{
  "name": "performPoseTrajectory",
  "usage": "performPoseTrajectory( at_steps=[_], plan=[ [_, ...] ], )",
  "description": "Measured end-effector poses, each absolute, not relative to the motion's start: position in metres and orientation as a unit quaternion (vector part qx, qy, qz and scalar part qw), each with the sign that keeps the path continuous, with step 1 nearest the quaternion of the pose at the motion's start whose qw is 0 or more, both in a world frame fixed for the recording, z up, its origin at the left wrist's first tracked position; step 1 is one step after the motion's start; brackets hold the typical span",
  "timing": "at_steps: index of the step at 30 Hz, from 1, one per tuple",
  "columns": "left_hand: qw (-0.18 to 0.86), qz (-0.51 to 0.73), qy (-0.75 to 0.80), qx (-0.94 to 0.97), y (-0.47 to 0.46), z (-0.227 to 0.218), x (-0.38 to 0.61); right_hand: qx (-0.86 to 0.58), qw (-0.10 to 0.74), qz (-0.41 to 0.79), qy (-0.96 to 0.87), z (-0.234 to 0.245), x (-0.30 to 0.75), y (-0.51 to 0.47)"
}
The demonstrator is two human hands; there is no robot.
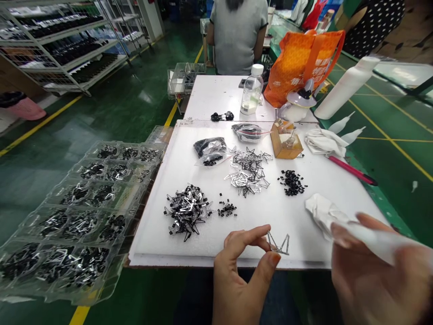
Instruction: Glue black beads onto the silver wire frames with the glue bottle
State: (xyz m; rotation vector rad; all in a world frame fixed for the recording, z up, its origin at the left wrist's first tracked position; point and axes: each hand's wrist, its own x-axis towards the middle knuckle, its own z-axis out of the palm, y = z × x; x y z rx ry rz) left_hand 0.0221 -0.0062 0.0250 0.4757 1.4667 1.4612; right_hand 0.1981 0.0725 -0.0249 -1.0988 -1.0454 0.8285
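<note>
At the near edge of the white board (158,243), the left hand (240,275) pinches a small zigzag wire part (279,245) between thumb and forefinger. The right hand (375,280), blurred, grips a white tapered bottle (375,241) just beside a crumpled white cloth (320,212). A pile of black-and-silver parts (186,210) lies toward the board's left edge, and clear trays (84,216) lie beyond it.

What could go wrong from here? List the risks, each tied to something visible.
1. The left hand pinches the clear triangular part by fingertips alone, over the front edge of the white board; a slip might drop it to the floor.
2. The right hand holds a white bottle, blurred; it may drip onto the crumpled cloth or the board.
3. The small black pieces lie loose nearby; a hand could scatter them.
</note>
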Motion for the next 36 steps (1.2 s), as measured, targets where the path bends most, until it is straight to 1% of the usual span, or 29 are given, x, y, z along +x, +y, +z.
performPoseTrajectory(
  at_steps=[1,2,5,7,9,11,14,19,23,26,30,33,36],
  plan=[
    [0.492,0.599,0.599,0.201,-0.008,0.023,0.023,-0.489,0.627,0.380,-0.472,-0.024,0.191,0.085],
    [0.496,0.598,0.594,0.207,-0.010,0.021,0.025,-0.496,0.588,0.405,-0.494,-0.022,0.183,0.097],
    [0.512,0.597,0.575,0.224,-0.018,0.014,0.033,-0.488,0.410,0.497,-0.589,-0.014,0.159,0.125],
    [0.520,0.601,0.560,0.233,-0.024,0.008,0.038,-0.461,0.300,0.524,-0.650,-0.010,0.141,0.135],
    [0.517,0.606,0.558,0.234,-0.029,0.005,0.040,-0.447,0.219,0.509,-0.703,-0.009,0.125,0.138],
    [0.504,0.612,0.564,0.230,-0.031,0.003,0.040,-0.448,0.160,0.471,-0.743,-0.010,0.111,0.137],
    [0.494,0.619,0.563,0.235,-0.032,0.004,0.036,-0.452,0.114,0.423,-0.777,-0.015,0.097,0.133],
    [0.497,0.627,0.557,0.223,-0.027,0.008,0.032,-0.449,0.115,0.418,-0.781,-0.018,0.092,0.134],
    [0.532,0.644,0.518,0.185,-0.025,0.012,0.031,-0.447,0.157,0.495,-0.729,-0.014,0.098,0.137],
    [0.554,0.651,0.498,0.145,-0.023,0.016,0.026,-0.451,0.218,0.586,-0.637,-0.012,0.107,0.135],
    [0.535,0.661,0.517,0.101,-0.017,0.023,0.017,-0.449,0.313,0.687,-0.478,-0.009,0.125,0.122],
    [0.511,0.661,0.544,0.072,-0.011,0.027,0.012,-0.436,0.341,0.738,-0.385,-0.007,0.139,0.108],
    [0.501,0.653,0.564,0.061,-0.007,0.027,0.009,-0.427,0.360,0.761,-0.330,-0.005,0.150,0.095]
  ],
)
